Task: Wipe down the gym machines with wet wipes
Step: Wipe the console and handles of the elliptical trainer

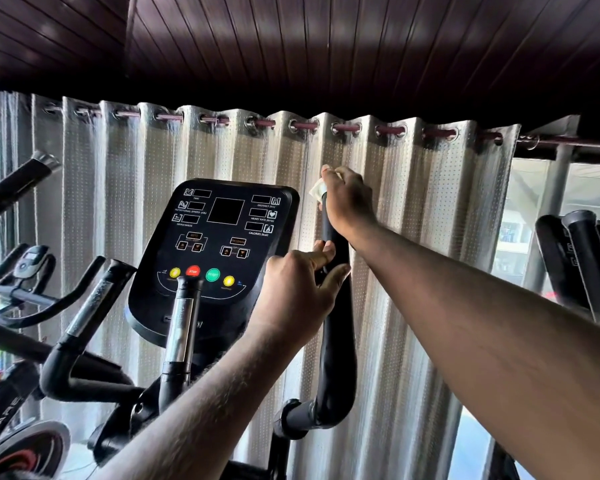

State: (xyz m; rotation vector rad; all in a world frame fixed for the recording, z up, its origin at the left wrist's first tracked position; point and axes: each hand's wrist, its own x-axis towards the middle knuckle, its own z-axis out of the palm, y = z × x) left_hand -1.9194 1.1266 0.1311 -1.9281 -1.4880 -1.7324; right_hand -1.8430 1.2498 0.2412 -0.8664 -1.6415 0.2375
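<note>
Wet wipe (316,189), a crumpled white scrap, sits at the top end of the upright black handlebar (336,358), just toward 12 o'clock from the view's centre. The right hand (349,202) is curled over that end, pressing the wipe against the grip. The left hand (298,292) grips the same handlebar lower down, at 6 o'clock from the right hand. The machine's console (219,244) stands at 9 o'clock of the handlebar, with a pale curtain (413,220) behind both.
</note>
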